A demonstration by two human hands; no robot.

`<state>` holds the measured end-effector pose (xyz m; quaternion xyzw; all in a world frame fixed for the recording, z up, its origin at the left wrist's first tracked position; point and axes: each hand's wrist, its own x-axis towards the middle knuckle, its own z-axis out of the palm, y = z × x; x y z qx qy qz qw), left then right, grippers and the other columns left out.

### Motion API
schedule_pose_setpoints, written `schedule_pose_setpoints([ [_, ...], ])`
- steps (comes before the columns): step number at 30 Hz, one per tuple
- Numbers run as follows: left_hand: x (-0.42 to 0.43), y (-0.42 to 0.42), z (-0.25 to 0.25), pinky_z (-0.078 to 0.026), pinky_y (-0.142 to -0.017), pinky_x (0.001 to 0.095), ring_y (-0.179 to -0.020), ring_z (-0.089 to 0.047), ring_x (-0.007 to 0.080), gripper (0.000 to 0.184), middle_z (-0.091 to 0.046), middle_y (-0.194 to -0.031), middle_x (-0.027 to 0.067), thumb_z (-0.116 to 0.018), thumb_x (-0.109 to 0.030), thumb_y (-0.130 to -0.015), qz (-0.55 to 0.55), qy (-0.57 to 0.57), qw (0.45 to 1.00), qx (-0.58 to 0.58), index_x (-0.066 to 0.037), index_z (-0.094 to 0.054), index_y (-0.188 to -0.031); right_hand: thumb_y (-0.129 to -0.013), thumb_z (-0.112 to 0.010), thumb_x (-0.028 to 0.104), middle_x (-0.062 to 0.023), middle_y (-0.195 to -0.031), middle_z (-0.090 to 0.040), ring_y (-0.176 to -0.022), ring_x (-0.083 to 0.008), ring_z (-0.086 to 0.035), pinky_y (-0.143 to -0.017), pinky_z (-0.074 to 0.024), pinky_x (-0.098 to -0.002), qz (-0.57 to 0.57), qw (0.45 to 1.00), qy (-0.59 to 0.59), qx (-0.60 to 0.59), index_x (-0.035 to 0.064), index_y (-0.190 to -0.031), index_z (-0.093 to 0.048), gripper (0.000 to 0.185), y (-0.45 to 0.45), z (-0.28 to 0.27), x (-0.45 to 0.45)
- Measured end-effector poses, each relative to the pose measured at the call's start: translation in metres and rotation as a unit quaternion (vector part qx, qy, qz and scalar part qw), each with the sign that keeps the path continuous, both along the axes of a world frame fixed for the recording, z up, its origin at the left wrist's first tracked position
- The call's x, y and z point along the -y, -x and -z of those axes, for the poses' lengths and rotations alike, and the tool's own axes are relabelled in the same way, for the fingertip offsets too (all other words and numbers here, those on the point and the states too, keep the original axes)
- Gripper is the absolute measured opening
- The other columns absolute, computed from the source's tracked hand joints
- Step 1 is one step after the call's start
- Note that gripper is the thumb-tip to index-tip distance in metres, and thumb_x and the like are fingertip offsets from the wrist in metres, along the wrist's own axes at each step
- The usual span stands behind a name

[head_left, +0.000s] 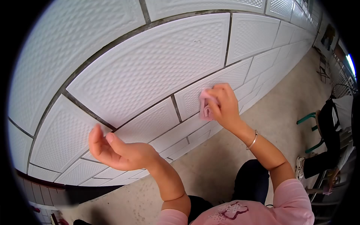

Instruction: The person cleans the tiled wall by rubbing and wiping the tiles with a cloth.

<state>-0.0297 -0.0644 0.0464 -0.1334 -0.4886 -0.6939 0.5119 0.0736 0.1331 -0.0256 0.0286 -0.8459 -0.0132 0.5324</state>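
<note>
A wall of white textured tiles (pixel 157 63) with dark grey joints fills the upper part of the head view. My right hand (pixel 225 105) is closed on a folded pink cloth (pixel 205 107) and presses it against a tile right of a vertical joint. A bracelet circles that wrist. My left hand (pixel 118 148) is held up at the lower left, close to the tiles, with fingers curled loosely and apart. Nothing shows in it, and whether its fingertips touch the wall I cannot tell.
Concrete floor (pixel 221 157) runs along the foot of the wall. At the right a person in dark trousers (pixel 323 161) sits on a stool with green legs (pixel 307 118). A dark opening (pixel 88 193) lies below the wall at the lower left.
</note>
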Motion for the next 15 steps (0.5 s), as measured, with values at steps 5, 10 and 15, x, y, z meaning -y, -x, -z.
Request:
schedule_pose_setpoints([
  [5,-0.035,-0.034,0.005,-0.045,-0.089,0.0383,-0.102,-0.055,0.0255,0.031,-0.057,-0.116,0.0143,-0.058,-0.005,-0.089,0.351,0.170,0.920,-0.040,0.003,-0.056,-0.118,-0.093,-0.062,0.011,-0.0030,-0.102,-0.057,-0.091,-0.0096,-0.055,-0.079,-0.0464,-0.0256,-0.266,0.654,0.704,-0.084,0.0037,-0.109,-0.057,0.019,-0.016,-0.062,0.039],
  [10,-0.060,-0.055,0.009,-0.046,-0.087,0.0402,-0.104,-0.054,0.0305,0.037,-0.056,-0.121,0.0161,-0.058,0.002,-0.084,0.310,0.322,0.888,-0.107,-0.002,-0.057,-0.122,-0.094,-0.061,0.013,-0.0025,-0.105,-0.058,-0.092,-0.0077,-0.055,-0.082,-0.0459,-0.0244,-0.370,0.611,0.697,-0.066,0.0025,-0.112,-0.056,0.021,-0.023,-0.092,0.062],
  [15,-0.033,-0.025,-0.008,-0.042,-0.091,0.0386,-0.109,-0.049,0.0265,0.040,-0.051,-0.120,0.0160,-0.055,0.008,-0.082,-0.028,0.277,0.956,-0.096,-0.001,-0.059,-0.120,-0.096,-0.058,0.012,-0.0006,-0.096,-0.059,-0.089,-0.0073,-0.054,-0.080,-0.0448,-0.0231,-0.271,0.744,0.597,-0.127,0.0027,-0.112,-0.057,0.018,-0.013,-0.062,0.040],
])
